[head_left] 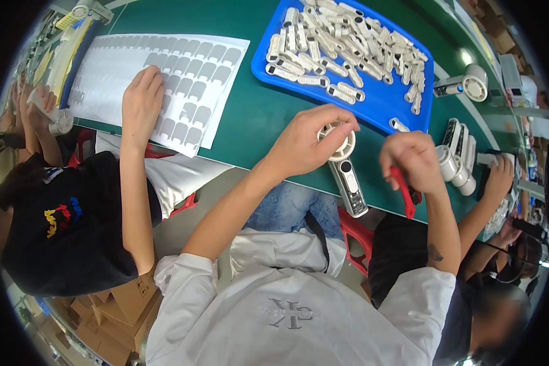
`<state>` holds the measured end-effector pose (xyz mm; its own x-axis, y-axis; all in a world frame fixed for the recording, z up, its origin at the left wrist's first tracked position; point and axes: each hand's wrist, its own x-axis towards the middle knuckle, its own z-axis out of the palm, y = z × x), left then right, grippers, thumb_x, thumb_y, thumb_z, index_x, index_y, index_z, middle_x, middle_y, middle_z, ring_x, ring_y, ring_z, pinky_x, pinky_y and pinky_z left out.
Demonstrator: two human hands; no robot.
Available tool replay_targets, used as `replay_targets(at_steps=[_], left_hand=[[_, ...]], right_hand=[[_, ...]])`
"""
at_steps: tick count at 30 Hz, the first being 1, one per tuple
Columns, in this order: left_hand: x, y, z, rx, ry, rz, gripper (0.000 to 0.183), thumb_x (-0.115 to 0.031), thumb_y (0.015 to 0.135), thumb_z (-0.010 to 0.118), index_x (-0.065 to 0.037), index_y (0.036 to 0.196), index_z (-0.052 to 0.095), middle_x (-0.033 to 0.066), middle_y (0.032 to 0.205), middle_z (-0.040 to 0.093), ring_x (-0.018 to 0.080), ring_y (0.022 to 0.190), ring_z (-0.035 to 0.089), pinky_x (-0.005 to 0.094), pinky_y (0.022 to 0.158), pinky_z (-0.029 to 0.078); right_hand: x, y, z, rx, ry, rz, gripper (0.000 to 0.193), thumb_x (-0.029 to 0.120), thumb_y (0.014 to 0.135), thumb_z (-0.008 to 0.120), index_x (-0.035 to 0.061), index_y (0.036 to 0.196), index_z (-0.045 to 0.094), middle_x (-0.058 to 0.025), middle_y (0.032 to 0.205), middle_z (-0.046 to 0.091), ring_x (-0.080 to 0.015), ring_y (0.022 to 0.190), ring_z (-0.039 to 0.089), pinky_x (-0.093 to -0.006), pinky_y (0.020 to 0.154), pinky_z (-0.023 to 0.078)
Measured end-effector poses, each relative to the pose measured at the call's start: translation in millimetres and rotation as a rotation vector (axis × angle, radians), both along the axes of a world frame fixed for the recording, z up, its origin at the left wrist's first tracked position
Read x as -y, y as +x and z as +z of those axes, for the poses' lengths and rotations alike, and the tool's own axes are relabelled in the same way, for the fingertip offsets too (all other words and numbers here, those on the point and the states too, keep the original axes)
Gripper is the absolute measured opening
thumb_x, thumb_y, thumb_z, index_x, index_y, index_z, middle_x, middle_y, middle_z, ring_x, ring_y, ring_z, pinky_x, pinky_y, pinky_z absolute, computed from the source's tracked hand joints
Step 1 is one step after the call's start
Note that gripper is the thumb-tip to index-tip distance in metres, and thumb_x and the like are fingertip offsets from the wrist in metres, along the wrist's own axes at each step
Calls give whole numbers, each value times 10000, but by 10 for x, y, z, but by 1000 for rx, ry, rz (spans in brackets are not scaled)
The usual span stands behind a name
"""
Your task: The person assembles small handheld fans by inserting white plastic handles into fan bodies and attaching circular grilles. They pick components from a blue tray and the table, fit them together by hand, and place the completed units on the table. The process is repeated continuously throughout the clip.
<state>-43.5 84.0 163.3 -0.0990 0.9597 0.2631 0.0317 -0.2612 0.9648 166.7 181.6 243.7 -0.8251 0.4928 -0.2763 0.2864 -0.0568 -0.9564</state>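
My left hand is closed round the round head of a white handheld fan at the table's front edge. The fan's handle points toward me, with a dark round spot and inner parts showing near its end. In my right hand, just right of the fan, is a red-handled tool hanging down; its working end is hidden, so its kind is unclear. Beyond both hands, a blue tray holds many small white oblong covers with dark ends.
Sheets of grey stickers lie at left, with a co-worker's hand on them. At right are several white fans, another fan farther back, and a co-worker's hand. The green table carries everything.
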Motion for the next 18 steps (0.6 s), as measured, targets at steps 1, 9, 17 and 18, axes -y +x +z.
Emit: replay_targets(at_steps=[1,9,17,18], left_hand=[[2,2,16,-6,7,3,170,-134,933,592,6,960,685,101,938,692,178,862,662,303,785,503],[-12,17,17,1,31,16,178,-140,941,585,4,965,686,96,937,694,173,857,662,302,782,503],[-1,33,-13,10,22,18,170,-133,939,590,5,968,685,84,924,691,154,837,654,293,765,503],[0,34,-15,12,25,18,169,-133,938,591,5,968,685,84,925,692,154,838,655,293,766,503]], right_hand=[[-22,124,-44,-96,-80,-143,347,211,1010,454,-17,785,590,-112,655,609,-147,412,536,-241,420,449],[314,100,-40,366,289,-68,296,220,997,510,-14,880,648,-64,655,615,-117,517,575,-267,476,436],[431,-186,68,412,461,44,226,180,909,563,-24,851,642,-179,684,613,-324,575,586,-399,558,447],[427,-205,86,431,452,53,226,179,907,565,-25,843,639,-184,681,606,-334,576,579,-405,559,444]])
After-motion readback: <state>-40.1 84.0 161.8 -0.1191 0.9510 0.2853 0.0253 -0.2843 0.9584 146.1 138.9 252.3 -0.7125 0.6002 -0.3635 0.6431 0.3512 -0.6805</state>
